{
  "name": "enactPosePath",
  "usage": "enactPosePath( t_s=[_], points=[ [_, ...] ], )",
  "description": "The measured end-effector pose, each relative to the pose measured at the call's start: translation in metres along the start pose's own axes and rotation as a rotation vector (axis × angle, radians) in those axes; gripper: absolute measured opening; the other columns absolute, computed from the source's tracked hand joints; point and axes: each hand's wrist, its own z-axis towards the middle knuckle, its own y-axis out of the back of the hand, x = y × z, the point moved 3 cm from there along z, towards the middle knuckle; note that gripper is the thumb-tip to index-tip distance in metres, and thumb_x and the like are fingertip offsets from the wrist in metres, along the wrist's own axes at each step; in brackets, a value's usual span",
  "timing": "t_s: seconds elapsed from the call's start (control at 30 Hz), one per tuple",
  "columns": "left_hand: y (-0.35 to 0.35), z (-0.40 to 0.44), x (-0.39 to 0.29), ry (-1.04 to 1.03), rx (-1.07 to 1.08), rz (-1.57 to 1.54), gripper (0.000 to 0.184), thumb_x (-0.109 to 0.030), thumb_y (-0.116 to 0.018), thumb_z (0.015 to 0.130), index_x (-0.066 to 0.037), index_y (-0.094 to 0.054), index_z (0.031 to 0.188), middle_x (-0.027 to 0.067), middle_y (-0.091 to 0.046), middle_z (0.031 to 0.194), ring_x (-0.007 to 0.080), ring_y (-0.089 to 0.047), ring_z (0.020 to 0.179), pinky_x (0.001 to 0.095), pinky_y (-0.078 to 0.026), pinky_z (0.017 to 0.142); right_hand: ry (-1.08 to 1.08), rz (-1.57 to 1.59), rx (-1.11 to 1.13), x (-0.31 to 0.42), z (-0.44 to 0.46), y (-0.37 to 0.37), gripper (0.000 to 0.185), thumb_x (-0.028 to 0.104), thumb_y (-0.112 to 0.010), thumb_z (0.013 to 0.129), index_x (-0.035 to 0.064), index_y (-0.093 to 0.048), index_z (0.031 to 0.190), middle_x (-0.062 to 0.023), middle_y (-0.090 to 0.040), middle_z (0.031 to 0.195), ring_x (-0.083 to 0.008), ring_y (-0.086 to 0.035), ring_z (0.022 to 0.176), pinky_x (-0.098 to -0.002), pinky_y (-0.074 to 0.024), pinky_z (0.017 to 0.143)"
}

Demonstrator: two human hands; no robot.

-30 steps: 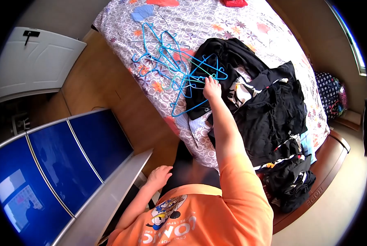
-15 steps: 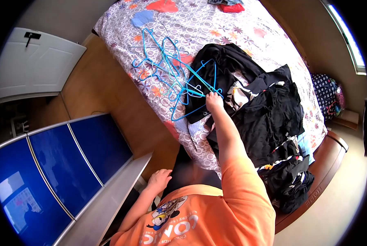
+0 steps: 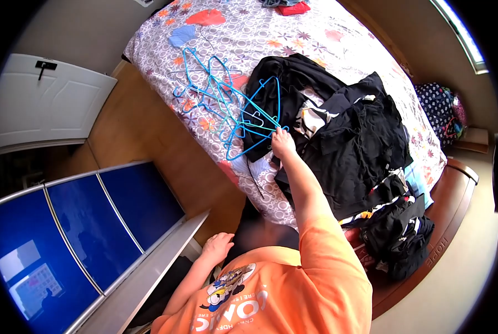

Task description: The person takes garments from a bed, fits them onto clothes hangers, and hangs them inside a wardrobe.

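My right hand [image 3: 283,141] is closed around the corner of a blue hanger, at the edge of a tangle of blue and green hangers [image 3: 226,106] on the bed. The hangers lie partly on a black garment [image 3: 293,72] and partly on the patterned sheet. Beside my right hand is a white printed patch of cloth [image 3: 311,119], with a spread of black clothes [image 3: 355,161] to its right. My left hand [image 3: 219,246] rests low near my lap, fingers loosely apart, holding nothing.
The floral bed [image 3: 260,33] has red cloth [image 3: 293,8] at its far end. A bunched black pile [image 3: 399,239] lies by the brown bed frame [image 3: 452,222]. A blue-panelled cabinet [image 3: 98,222] stands left, with a white door [image 3: 48,103] beyond.
My right hand has drawn back toward me with the hanger corner, and the hanger under it has turned. The view has shifted slightly. My left hand stays by my lap.
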Motion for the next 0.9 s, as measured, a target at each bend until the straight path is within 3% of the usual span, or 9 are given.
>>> enactPosePath(
  t_s=[0.07,0.17,0.23,0.37,0.53,0.63,0.67,0.77,0.9],
  points=[
    [0.0,0.001,-0.006,-0.023,-0.015,-0.008,0.027,-0.017,-0.061,0.081,-0.008,-0.058,0.107,0.0112,-0.059,0.099,0.0304,-0.058,0.094,0.0397,-0.047,0.082,-0.075,0.141,0.18,-0.003,-0.003,-0.013,0.031,0.013,-0.049,0.079,0.0041,-0.048,0.109,-0.015,-0.058,0.102,-0.0313,-0.057,0.097,-0.0394,-0.0452,0.084],
    [0.003,0.004,-0.016,-0.029,-0.031,-0.027,0.027,-0.017,-0.061,0.081,-0.008,-0.058,0.106,0.0113,-0.059,0.099,0.0305,-0.057,0.094,0.0395,-0.047,0.082,-0.118,0.103,0.46,0.005,-0.019,0.007,0.029,0.024,-0.05,0.084,0.0068,-0.054,0.107,-0.0142,-0.056,0.115,-0.0273,-0.056,0.105,-0.039,-0.0409,0.091],
    [0.0,0.004,-0.017,-0.021,-0.021,-0.012,0.027,-0.017,-0.061,0.081,-0.008,-0.058,0.107,0.0113,-0.059,0.1,0.0304,-0.057,0.095,0.0394,-0.047,0.082,-0.018,-0.031,0.221,0.01,-0.027,0.002,0.02,0.014,-0.05,0.079,0.0072,-0.058,0.096,-0.0129,-0.063,0.097,-0.0268,-0.058,0.094,-0.0399,-0.0422,0.084],
    [-0.005,-0.003,-0.015,-0.004,0.01,0.021,0.028,-0.019,-0.06,0.082,-0.009,-0.058,0.108,0.0112,-0.058,0.102,0.0299,-0.057,0.097,0.0395,-0.046,0.083,-0.075,-0.006,-0.015,0.018,-0.023,0.006,0.016,0.017,-0.051,0.081,0.0089,-0.062,0.073,-0.0076,-0.063,0.074,-0.0232,-0.057,0.089,-0.0376,-0.039,0.08],
    [0.001,-0.005,-0.02,-0.006,0.013,0.052,0.029,-0.021,-0.058,0.083,-0.009,-0.056,0.11,0.0118,-0.058,0.103,0.0302,-0.056,0.098,0.0401,-0.046,0.085,-0.133,0.188,-0.438,0.018,-0.032,0.066,0.024,0.03,-0.051,0.088,0.01,-0.053,0.074,-0.0076,-0.058,0.073,-0.0261,-0.056,0.076,-0.0397,-0.038,0.077],
    [0.008,0.003,-0.02,-0.012,-0.034,0.028,0.032,-0.02,-0.057,0.083,-0.009,-0.055,0.113,0.0133,-0.056,0.107,0.0308,-0.054,0.102,0.0399,-0.044,0.088,-0.357,0.634,-0.539,0.004,-0.05,0.084,0.039,0.034,-0.049,0.091,0.0047,-0.048,0.064,-0.0162,-0.053,0.06,-0.0356,-0.054,0.056,-0.0422,-0.0407,0.051],
    [0.01,0.008,-0.019,-0.015,-0.057,0.006,0.034,-0.019,-0.058,0.083,-0.008,-0.054,0.114,0.0143,-0.055,0.11,0.0311,-0.053,0.104,0.0397,-0.043,0.09,-0.377,0.734,-0.645,-0.002,-0.061,0.091,0.046,0.037,-0.053,0.089,0.0029,-0.047,0.059,-0.0172,-0.048,0.053,-0.0302,-0.054,0.047,-0.0398,-0.0373,0.042],
    [0.047,0.019,-0.043,-0.071,-0.363,0.057,0.049,-0.016,-0.062,0.079,-0.005,-0.045,0.124,0.0169,-0.044,0.125,0.0335,-0.042,0.117,0.0412,-0.034,0.1,-0.413,1.328,-0.38,-0.007,-0.115,0.123,0.04,0.029,-0.063,0.086,0.0014,-0.054,0.058,-0.0043,-0.046,0.047,-0.0073,-0.042,0.045,-0.0298,-0.0336,0.042],
    [0.103,0.028,-0.078,0.017,-0.697,0.4,0.069,-0.019,-0.066,0.076,-0.004,-0.033,0.135,0.0155,-0.03,0.139,0.0327,-0.027,0.13,0.05,-0.02,0.107,-0.191,1.105,-0.073,-0.02,-0.188,0.09,0.043,0.033,-0.069,0.079,0.0,-0.054,0.056,-0.0057,-0.045,0.044,-0.0102,-0.034,0.042,-0.032,-0.0315,0.04]
  ],
)
